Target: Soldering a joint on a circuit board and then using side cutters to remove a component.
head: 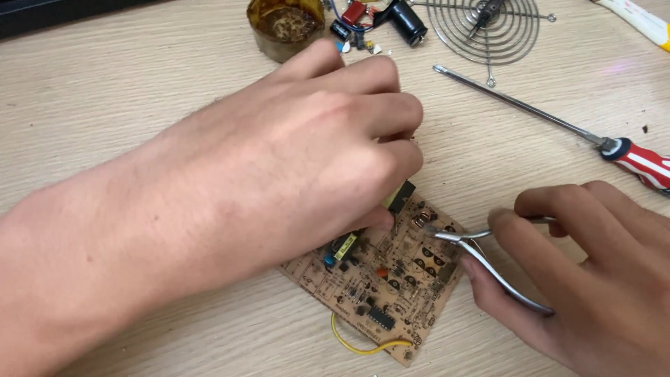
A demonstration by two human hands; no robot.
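Gripping nippers (488, 262), right hand (593, 279), circuit board (398, 293)

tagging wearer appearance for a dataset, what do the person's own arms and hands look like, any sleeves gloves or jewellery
Both are bare. The left hand and its long forearm show no sleeve, glove, ring, watch or band. The right hand is also ungloved and ringless; its wrist runs out of the frame, so a sleeve there cannot be told. Nails are short and unpainted.
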